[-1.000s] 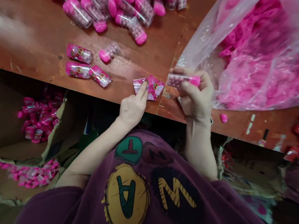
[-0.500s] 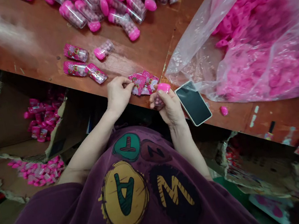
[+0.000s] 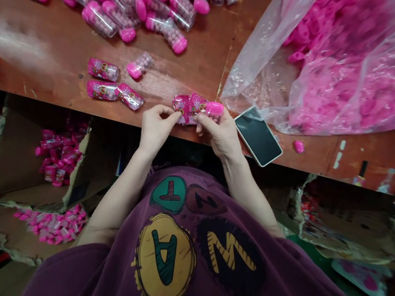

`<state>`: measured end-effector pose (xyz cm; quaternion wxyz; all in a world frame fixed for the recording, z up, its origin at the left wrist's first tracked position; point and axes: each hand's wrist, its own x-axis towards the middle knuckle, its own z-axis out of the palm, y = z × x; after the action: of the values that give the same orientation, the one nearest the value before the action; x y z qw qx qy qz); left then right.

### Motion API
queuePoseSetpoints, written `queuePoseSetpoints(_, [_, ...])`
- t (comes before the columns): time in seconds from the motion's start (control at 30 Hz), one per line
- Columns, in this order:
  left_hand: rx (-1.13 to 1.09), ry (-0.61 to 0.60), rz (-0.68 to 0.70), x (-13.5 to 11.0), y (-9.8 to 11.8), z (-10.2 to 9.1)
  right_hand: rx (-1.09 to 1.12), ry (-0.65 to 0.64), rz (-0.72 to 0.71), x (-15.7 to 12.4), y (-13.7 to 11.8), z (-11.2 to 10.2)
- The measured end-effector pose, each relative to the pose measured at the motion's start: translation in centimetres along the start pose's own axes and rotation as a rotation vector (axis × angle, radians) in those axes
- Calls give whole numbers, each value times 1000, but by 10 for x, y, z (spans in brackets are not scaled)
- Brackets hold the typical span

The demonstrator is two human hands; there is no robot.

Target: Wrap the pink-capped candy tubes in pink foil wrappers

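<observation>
My right hand (image 3: 226,135) is closed around a small clear candy tube with a pink cap (image 3: 215,108), tilted at the table's front edge. Thumb and fingertip of my left hand (image 3: 158,127) pinch the left edge of a pink printed wrapper (image 3: 183,104). More such wrappers lie in a small flat pile under and beside it, close to the tube. Left of the hands are several tubes in printed wrappers (image 3: 103,69) and one unwrapped tube (image 3: 140,65).
A heap of capped candy tubes (image 3: 160,2) covers the back of the table. At right, a clear plastic bag (image 3: 259,67) holds pink pieces, beside a phone (image 3: 258,136) and a loose pink cap (image 3: 298,146). Below left stands a cardboard box (image 3: 7,164) with wrapped tubes.
My right hand has brought the tube up and left against the wrappers, tilting it flatter. My left hand stays pinched at the wrapper's edge. The view has shifted slightly.
</observation>
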<state>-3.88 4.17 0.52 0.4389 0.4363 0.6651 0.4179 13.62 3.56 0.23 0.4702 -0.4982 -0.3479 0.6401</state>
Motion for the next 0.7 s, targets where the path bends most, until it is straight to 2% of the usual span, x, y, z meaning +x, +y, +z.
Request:
queuePoseSetpoints(0.07, [-222,-10,-57,-6,7,1,-41,22,-74,3,2,6])
queuePoseSetpoints(0.17, [-420,-43,-188,-16,20,1,-61,31,-114,8,5,12])
queuePoseSetpoints(0.27, [-538,-195,-283,-18,27,-4,-67,8,-108,10,8,12])
queuePoseSetpoints(0.37, [-555,-315,-308,-17,25,-11,-49,-66,-46,8,6,9])
queuePoseSetpoints(0.53, [-519,-239,-268,-21,24,-9,62,-120,43,4,2,10])
queuePoseSetpoints(0.7, [-538,-185,-360,-26,26,2,75,-96,78,1,5,11])
